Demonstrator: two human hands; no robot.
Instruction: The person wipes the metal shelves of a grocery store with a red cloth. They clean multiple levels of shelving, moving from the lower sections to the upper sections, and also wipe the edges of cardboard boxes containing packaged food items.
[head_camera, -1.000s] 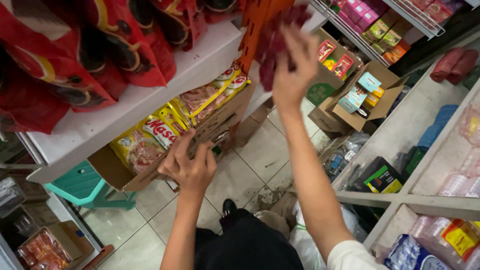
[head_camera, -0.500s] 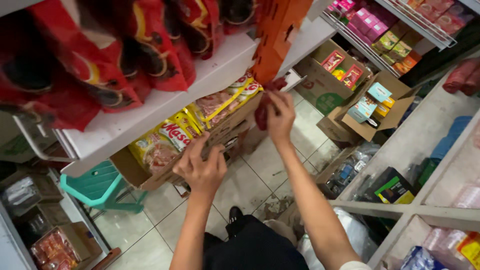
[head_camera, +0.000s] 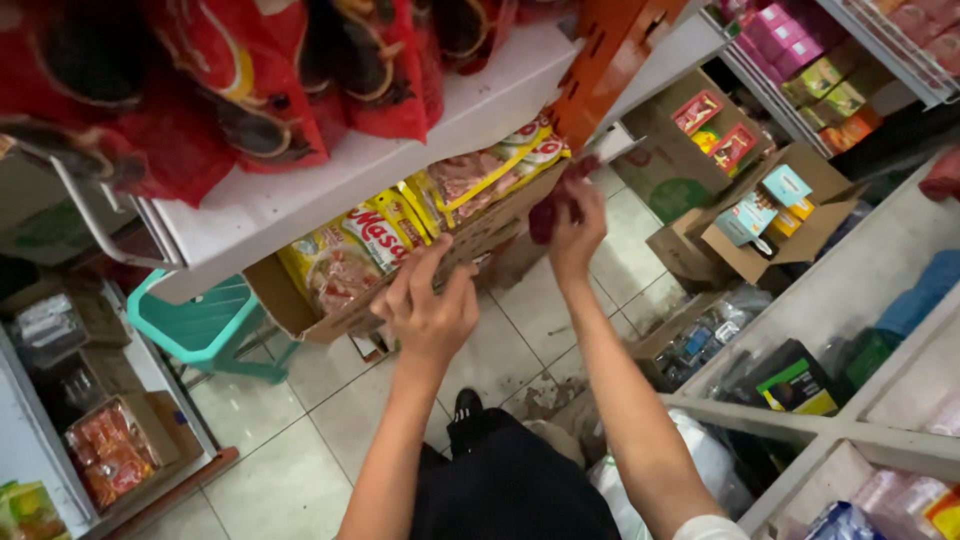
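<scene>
Far left, low: a small box of orange packets (head_camera: 108, 452) sits on a lower shelf, with a teal plastic stool (head_camera: 205, 328) on the tiled floor just beside it. Above, red bags (head_camera: 250, 80) hang or lie over the edge of a white shelf (head_camera: 330, 180). Under that shelf, a long cardboard box (head_camera: 470, 245) holds yellow and red seasoning packets (head_camera: 360, 245) standing in a row. Left hand (head_camera: 428, 310): raised to the box's front edge, fingers curled loosely with the tips resting on the cardboard rim; it holds nothing separate. Right hand (head_camera: 572, 228): raised at the right end of the same box, fingers closed around a dark red packet (head_camera: 548, 212), which sits just below an orange shelf bracket (head_camera: 610, 55); the packet is blurred, so its exact kind is uncertain. Further right, open cardboard boxes (head_camera: 760, 215) of small coloured cartons stand on the floor. Upper right, a wire rack carries pink and green cartons (head_camera: 810, 50). Lower right, white shelving (head_camera: 850, 420) holds a dark box and wrapped goods.
</scene>
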